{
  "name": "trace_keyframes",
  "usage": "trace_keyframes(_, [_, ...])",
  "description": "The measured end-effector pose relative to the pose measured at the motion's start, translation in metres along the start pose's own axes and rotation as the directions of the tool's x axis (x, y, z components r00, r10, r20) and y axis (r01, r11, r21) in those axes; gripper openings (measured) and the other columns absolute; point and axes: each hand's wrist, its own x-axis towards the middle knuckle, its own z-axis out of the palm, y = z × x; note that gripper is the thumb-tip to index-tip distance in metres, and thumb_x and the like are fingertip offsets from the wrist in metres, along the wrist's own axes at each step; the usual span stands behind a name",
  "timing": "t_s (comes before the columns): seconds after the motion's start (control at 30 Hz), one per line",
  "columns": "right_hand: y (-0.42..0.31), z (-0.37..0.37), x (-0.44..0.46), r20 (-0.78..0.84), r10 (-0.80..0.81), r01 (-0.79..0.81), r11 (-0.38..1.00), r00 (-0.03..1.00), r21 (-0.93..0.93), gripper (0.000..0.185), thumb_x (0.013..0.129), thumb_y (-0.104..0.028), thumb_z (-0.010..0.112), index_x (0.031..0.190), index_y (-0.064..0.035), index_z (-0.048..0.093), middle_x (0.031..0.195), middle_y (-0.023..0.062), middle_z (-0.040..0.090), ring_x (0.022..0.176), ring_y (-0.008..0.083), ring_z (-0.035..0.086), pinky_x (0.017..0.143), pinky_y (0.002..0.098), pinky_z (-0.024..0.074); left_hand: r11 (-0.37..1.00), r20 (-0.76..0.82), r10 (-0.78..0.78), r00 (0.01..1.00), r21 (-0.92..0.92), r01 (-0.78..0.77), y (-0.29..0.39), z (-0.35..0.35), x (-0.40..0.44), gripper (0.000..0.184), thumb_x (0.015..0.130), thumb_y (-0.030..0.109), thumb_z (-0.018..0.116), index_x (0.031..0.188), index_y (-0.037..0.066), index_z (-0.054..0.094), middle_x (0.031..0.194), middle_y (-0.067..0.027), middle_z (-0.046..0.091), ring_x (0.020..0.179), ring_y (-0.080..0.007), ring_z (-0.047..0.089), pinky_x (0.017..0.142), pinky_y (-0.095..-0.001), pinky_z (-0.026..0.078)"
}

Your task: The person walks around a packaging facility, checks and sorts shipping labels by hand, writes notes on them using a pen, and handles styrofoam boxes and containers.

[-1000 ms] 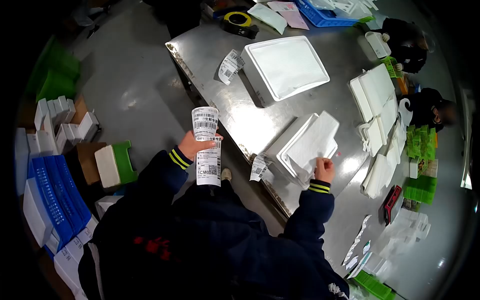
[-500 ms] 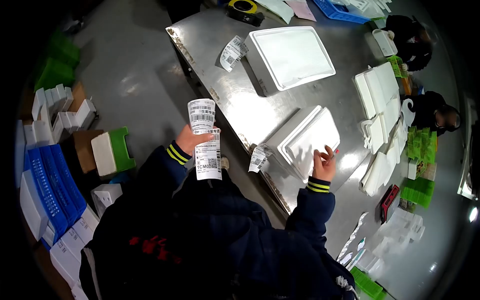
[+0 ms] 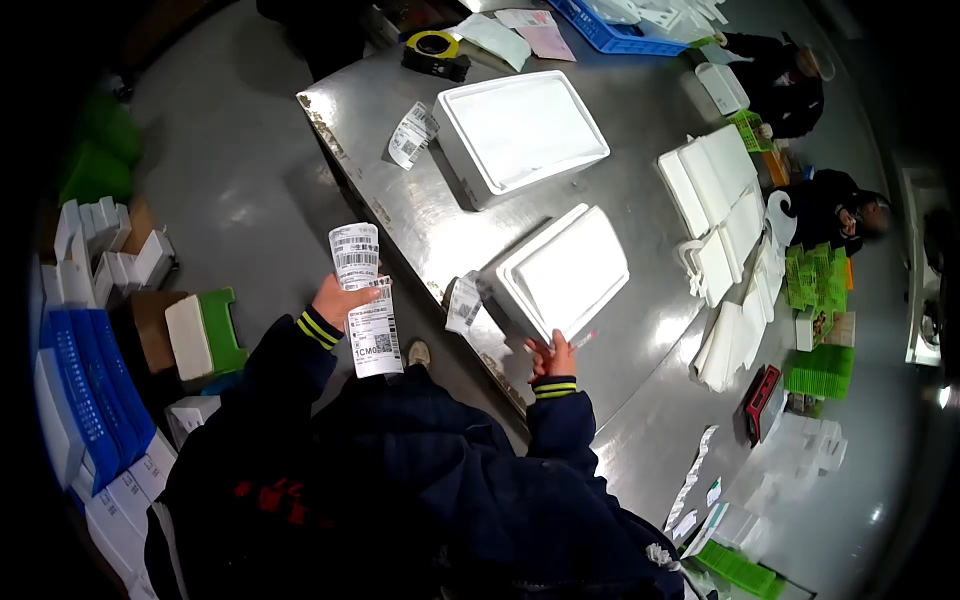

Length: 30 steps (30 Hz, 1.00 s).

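Note:
My left hand (image 3: 343,300) is closed on a strip of printed shipping labels (image 3: 375,340), held upright over the floor left of the table. Low over the table, at the near corner of a white foam box (image 3: 565,270), is my right hand (image 3: 552,357). Its fingers are partly curled, and a small reddish thing (image 3: 586,338) shows beside them, too small to name. The box has a white lid, and a label (image 3: 463,304) hangs at its left end. Behind it stands a second white foam box (image 3: 523,135) with another label (image 3: 413,135) at its left side.
The metal table (image 3: 640,375) also bears a yellow-and-black tape roll (image 3: 433,50), stacked white foam pieces (image 3: 715,180) and a red-and-black tool (image 3: 762,400). Blue crates (image 3: 95,385) stand at left. Two people (image 3: 785,85) work across the table beside green baskets (image 3: 815,290).
My right hand has drawn back from over the near box's lid to its near corner, and the reddish thing has moved with it. The view has shifted; my left hand still holds the labels.

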Motion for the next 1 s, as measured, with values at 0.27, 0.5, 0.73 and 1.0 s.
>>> trace_keyframes(0.27, [-0.053, 0.077, 0.073, -0.040, 0.066, -0.064, 0.996, 0.997, 0.066, 0.035, 0.078, -0.044, 0.052, 0.090, -0.0110, 0.053, 0.055, 0.0037, 0.051, 0.037, 0.0095, 0.033, 0.033, 0.0247, 0.0302, 0.991, -0.141, 0.121, 0.982, -0.040, -0.128, -0.005, -0.010, -0.058, 0.043, 0.074, 0.004, 0.063, 0.112, -0.001, 0.042, 0.097, -0.0126, 0.056, 0.086, -0.0197, 0.058, 0.073, -0.0345, 0.050])
trace_keyframes(0.5, [0.031, 0.097, -0.034, -0.010, -0.204, 0.204, 0.978, 0.979, -0.045, 0.038, 0.081, -0.046, 0.052, 0.093, -0.0100, 0.057, 0.068, 0.0016, 0.053, 0.041, 0.0084, 0.036, 0.033, 0.0277, 0.0334, 0.899, -0.486, 0.146, 0.862, -0.299, -0.321, -0.028, -0.055, -0.209, 0.039, 0.075, 0.001, 0.061, 0.109, -0.001, 0.043, 0.088, -0.0104, 0.056, 0.076, -0.0177, 0.059, 0.065, -0.0324, 0.052])
trace_keyframes(0.73, [0.075, 0.278, -0.152, 0.931, 0.313, 0.591, 0.722, 0.187, -0.361, 0.012, 0.079, -0.007, 0.062, 0.087, 0.0011, 0.057, 0.073, -0.0011, 0.054, 0.065, 0.0040, 0.046, 0.061, 0.0181, 0.0379, 0.774, -0.734, 0.314, 0.602, -0.169, -0.610, -0.023, -0.020, -0.205, 0.031, 0.072, 0.000, 0.063, 0.100, -0.003, 0.050, 0.085, -0.0088, 0.058, 0.076, -0.0161, 0.059, 0.067, -0.0295, 0.049])
trace_keyframes(1.0, [0.082, 0.342, -0.135, 0.786, 0.612, 0.664, 0.626, -0.094, -0.408, 0.009, 0.079, -0.002, 0.060, 0.086, 0.0040, 0.059, 0.074, 0.0011, 0.057, 0.067, 0.0061, 0.049, 0.062, 0.0203, 0.0405, 0.698, -0.875, 0.341, 0.344, -0.009, -0.716, -0.041, -0.022, -0.187, 0.026, 0.071, 0.004, 0.067, 0.094, -0.003, 0.057, 0.083, -0.0071, 0.060, 0.073, -0.0124, 0.057, 0.065, -0.0253, 0.046])
